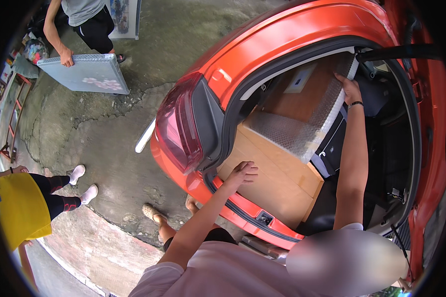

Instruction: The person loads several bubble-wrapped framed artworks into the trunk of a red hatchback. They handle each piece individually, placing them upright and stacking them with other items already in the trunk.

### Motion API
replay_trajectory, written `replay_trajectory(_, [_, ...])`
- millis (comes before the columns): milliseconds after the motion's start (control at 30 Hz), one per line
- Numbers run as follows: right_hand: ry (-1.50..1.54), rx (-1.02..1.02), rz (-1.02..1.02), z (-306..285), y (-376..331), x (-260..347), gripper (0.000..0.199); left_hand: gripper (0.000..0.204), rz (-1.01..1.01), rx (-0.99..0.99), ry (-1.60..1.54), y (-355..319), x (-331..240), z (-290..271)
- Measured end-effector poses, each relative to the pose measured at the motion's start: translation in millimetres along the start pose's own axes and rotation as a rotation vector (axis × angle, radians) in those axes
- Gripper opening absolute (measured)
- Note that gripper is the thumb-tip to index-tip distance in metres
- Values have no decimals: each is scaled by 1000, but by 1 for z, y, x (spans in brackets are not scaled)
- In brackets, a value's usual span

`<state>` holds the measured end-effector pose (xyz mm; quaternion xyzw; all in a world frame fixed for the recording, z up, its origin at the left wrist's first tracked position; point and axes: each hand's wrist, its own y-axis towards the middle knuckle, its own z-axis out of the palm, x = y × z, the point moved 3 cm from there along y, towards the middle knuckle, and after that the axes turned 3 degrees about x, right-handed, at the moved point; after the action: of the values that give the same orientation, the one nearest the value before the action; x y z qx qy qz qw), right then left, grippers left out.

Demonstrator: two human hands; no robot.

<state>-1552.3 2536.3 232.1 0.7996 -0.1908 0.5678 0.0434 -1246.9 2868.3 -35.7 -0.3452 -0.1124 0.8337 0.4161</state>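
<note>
Right hand (351, 90) is clasping the right edge of the panel (295, 105), brown-faced and bubble-wrapped. Panel is lying in the trunk (381, 163), covering the far part of a pale board (272, 173). Left hand (243, 173) is reaching over the board's near left part, fingers loosely curled, gripping nothing I'm seeing; whether it is touching the wood, I cannot tell. Dark bag (331, 156) is showing just right of the panel. Red car (233, 54) is standing with its rear open. Far left, a grey-shirted person (86, 15) is holding a wrapped blue slab (82, 73) by its upper edge. Near left, a person in yellow (25, 213) is standing.
</note>
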Motion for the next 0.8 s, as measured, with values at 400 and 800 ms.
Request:
replay_trajectory(400, [8, -195, -42, -61, -81, -20, 41, 46, 0, -93, -866, 138, 14, 77])
replay_trajectory(800, [243, -246, -37, -139, -263, -98, 35, 30, 128, -161, -935, 59, 81, 32])
